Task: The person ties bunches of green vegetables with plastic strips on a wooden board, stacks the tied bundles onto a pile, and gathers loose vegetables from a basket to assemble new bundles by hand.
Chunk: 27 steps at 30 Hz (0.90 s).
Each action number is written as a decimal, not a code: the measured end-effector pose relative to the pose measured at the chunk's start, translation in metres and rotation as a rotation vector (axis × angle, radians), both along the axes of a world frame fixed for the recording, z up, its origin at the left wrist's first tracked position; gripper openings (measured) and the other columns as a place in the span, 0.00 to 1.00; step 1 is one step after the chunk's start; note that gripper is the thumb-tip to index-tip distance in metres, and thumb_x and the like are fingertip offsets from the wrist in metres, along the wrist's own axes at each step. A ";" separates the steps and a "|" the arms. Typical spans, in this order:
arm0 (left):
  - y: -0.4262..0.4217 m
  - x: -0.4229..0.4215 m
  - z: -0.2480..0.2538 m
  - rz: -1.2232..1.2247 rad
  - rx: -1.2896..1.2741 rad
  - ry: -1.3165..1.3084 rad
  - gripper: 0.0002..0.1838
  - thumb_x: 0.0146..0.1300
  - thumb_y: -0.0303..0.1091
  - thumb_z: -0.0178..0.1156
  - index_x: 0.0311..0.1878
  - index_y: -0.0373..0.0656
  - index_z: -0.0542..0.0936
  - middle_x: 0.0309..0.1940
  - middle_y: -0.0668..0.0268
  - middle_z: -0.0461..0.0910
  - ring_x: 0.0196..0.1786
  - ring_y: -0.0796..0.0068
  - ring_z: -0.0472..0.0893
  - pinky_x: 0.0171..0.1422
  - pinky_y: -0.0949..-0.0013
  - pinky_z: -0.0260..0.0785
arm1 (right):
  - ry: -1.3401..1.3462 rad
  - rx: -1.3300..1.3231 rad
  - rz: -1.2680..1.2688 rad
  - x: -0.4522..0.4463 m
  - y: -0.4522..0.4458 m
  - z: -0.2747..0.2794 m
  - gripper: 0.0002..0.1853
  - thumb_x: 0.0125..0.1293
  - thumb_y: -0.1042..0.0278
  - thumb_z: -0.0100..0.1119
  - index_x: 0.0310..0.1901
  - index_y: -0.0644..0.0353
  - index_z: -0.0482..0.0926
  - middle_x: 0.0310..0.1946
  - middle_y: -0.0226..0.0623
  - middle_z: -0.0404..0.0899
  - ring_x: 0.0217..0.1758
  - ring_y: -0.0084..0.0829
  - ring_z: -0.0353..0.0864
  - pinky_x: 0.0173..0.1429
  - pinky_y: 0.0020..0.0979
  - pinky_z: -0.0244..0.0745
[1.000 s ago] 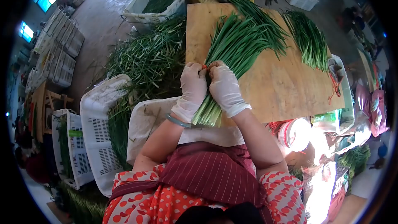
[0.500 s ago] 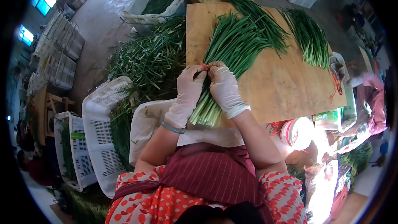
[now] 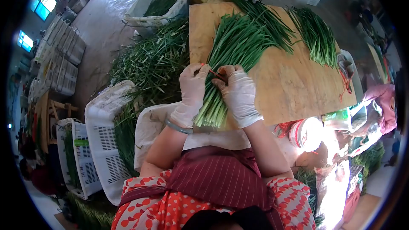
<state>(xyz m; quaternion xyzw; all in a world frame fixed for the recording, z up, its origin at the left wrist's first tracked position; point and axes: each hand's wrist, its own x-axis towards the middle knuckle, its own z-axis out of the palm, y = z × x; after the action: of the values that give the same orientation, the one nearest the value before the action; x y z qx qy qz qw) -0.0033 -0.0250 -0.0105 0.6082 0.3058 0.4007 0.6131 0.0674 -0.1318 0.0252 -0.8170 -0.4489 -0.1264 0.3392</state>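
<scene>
The left hand [image 3: 193, 91], gloved, at frame centre, pinches one end of a red tie [image 3: 216, 75] between thumb and fingertips; the right hand [image 3: 239, 93], also gloved, grips the other end. The tie stretches across the bundle of green stalks [image 3: 236, 40], whose pale cut ends point toward the lower centre. The bundle lies on the wooden board [image 3: 294, 93]. A second bunch [image 3: 317, 38] lies at upper right of the board.
</scene>
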 end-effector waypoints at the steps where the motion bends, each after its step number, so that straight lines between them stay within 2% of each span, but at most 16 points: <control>1: -0.006 0.001 0.001 0.078 0.313 0.045 0.05 0.55 0.28 0.62 0.30 0.36 0.78 0.26 0.63 0.77 0.30 0.71 0.75 0.36 0.71 0.67 | 0.144 0.001 0.021 -0.003 0.000 -0.002 0.11 0.53 0.70 0.62 0.39 0.59 0.76 0.36 0.44 0.77 0.37 0.43 0.78 0.39 0.38 0.73; 2: -0.013 0.002 0.005 0.162 0.635 0.087 0.05 0.55 0.28 0.62 0.28 0.38 0.77 0.27 0.61 0.76 0.30 0.65 0.76 0.36 0.68 0.67 | 0.285 0.011 0.047 -0.006 0.002 -0.003 0.12 0.54 0.68 0.61 0.40 0.58 0.76 0.35 0.43 0.78 0.36 0.44 0.78 0.37 0.39 0.73; 3: -0.024 0.004 0.012 0.157 0.722 0.068 0.05 0.54 0.27 0.61 0.26 0.41 0.75 0.27 0.57 0.75 0.31 0.56 0.75 0.36 0.63 0.68 | 0.272 0.043 -0.025 -0.004 0.006 -0.011 0.11 0.57 0.66 0.58 0.42 0.55 0.74 0.34 0.42 0.78 0.33 0.45 0.79 0.35 0.41 0.73; 4: -0.032 0.003 0.020 0.123 0.815 0.013 0.03 0.54 0.26 0.60 0.27 0.41 0.75 0.27 0.58 0.75 0.31 0.56 0.75 0.35 0.61 0.67 | 0.303 0.022 -0.068 -0.005 0.006 -0.005 0.09 0.60 0.64 0.55 0.41 0.55 0.74 0.32 0.43 0.78 0.34 0.46 0.79 0.36 0.41 0.73; 8: -0.040 0.009 0.014 0.211 0.853 -0.087 0.03 0.53 0.27 0.60 0.30 0.41 0.76 0.29 0.58 0.77 0.33 0.55 0.76 0.42 0.58 0.69 | 0.208 0.243 -0.028 -0.015 0.002 0.003 0.07 0.60 0.67 0.57 0.39 0.56 0.73 0.26 0.39 0.76 0.26 0.39 0.76 0.31 0.35 0.72; 10: -0.037 0.010 0.001 0.082 0.874 0.203 0.03 0.52 0.27 0.61 0.30 0.41 0.76 0.29 0.59 0.77 0.33 0.56 0.76 0.42 0.60 0.69 | 0.324 0.225 -0.105 -0.006 -0.002 -0.025 0.08 0.60 0.66 0.60 0.38 0.57 0.73 0.22 0.34 0.73 0.21 0.30 0.72 0.28 0.29 0.70; 13: -0.038 0.007 0.004 0.002 0.907 0.148 0.04 0.50 0.30 0.58 0.31 0.44 0.78 0.35 0.67 0.77 0.43 0.65 0.76 0.46 0.66 0.70 | 0.365 0.460 -0.020 -0.002 -0.004 -0.046 0.06 0.60 0.71 0.60 0.36 0.59 0.73 0.24 0.33 0.73 0.23 0.23 0.68 0.30 0.26 0.68; 14: -0.038 0.008 0.004 0.001 0.909 0.146 0.04 0.50 0.30 0.58 0.31 0.44 0.78 0.35 0.67 0.77 0.43 0.65 0.76 0.46 0.66 0.70 | 0.413 0.605 0.044 -0.002 -0.007 -0.049 0.05 0.60 0.74 0.59 0.35 0.60 0.73 0.25 0.33 0.73 0.24 0.23 0.68 0.31 0.26 0.68; 17: -0.033 0.012 0.005 -0.120 0.924 0.181 0.06 0.49 0.30 0.58 0.32 0.42 0.77 0.38 0.67 0.77 0.45 0.64 0.75 0.48 0.66 0.69 | 0.604 0.634 0.060 0.005 -0.018 -0.061 0.02 0.61 0.77 0.57 0.33 0.59 0.75 0.27 0.28 0.73 0.25 0.18 0.67 0.31 0.21 0.66; 19: -0.026 0.004 0.023 -0.344 0.724 0.123 0.10 0.53 0.30 0.59 0.39 0.41 0.78 0.41 0.62 0.77 0.51 0.64 0.74 0.55 0.67 0.67 | 0.855 0.717 0.028 0.008 -0.023 -0.055 0.02 0.63 0.75 0.56 0.33 0.58 0.76 0.27 0.24 0.74 0.25 0.14 0.66 0.28 0.16 0.62; 20: -0.017 -0.001 0.031 -0.347 0.729 0.123 0.10 0.53 0.30 0.59 0.39 0.41 0.78 0.41 0.62 0.77 0.51 0.64 0.74 0.55 0.67 0.67 | 1.077 0.799 0.045 0.010 -0.029 -0.047 0.02 0.64 0.73 0.56 0.33 0.57 0.76 0.27 0.24 0.75 0.24 0.14 0.66 0.29 0.16 0.62; 22: -0.003 -0.011 0.042 -0.323 0.432 0.286 0.13 0.61 0.29 0.54 0.48 0.40 0.77 0.47 0.56 0.76 0.55 0.61 0.72 0.61 0.67 0.62 | 1.200 0.866 0.088 0.016 -0.042 -0.049 0.03 0.65 0.71 0.55 0.34 0.57 0.76 0.30 0.25 0.77 0.23 0.15 0.65 0.29 0.17 0.61; 23: 0.013 -0.004 0.004 -0.394 0.112 0.175 0.33 0.59 0.46 0.62 0.59 0.32 0.66 0.50 0.52 0.75 0.54 0.67 0.74 0.60 0.65 0.64 | 1.202 0.872 0.087 0.017 -0.047 -0.048 0.03 0.65 0.71 0.55 0.34 0.57 0.76 0.30 0.25 0.77 0.23 0.15 0.65 0.29 0.17 0.61; 24: 0.008 -0.003 0.009 -0.393 0.111 0.176 0.33 0.59 0.46 0.62 0.59 0.32 0.66 0.50 0.52 0.75 0.54 0.67 0.74 0.60 0.65 0.64 | 1.302 0.878 0.071 0.018 -0.053 -0.045 0.03 0.65 0.70 0.54 0.34 0.57 0.76 0.30 0.26 0.77 0.24 0.15 0.66 0.31 0.17 0.63; 26: 0.000 -0.001 0.024 -0.783 -0.574 0.186 0.33 0.57 0.46 0.64 0.59 0.35 0.66 0.48 0.57 0.76 0.50 0.72 0.75 0.57 0.68 0.67 | 1.398 0.881 0.061 0.019 -0.055 -0.044 0.04 0.65 0.70 0.54 0.34 0.58 0.76 0.30 0.26 0.77 0.25 0.16 0.68 0.33 0.18 0.65; 27: -0.003 0.012 -0.009 -0.801 -0.424 0.163 0.32 0.56 0.45 0.65 0.58 0.36 0.67 0.47 0.60 0.76 0.48 0.73 0.75 0.55 0.69 0.68 | 1.422 0.906 0.091 0.020 -0.053 -0.043 0.04 0.66 0.70 0.54 0.34 0.58 0.76 0.30 0.26 0.77 0.29 0.17 0.70 0.37 0.20 0.67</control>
<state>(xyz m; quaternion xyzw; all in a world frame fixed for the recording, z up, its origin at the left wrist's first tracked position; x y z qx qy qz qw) 0.0082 -0.0280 -0.0197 0.5694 0.1693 0.0117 0.8044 0.0878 -0.1846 -0.0178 -0.4681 -0.0667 0.2639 0.8407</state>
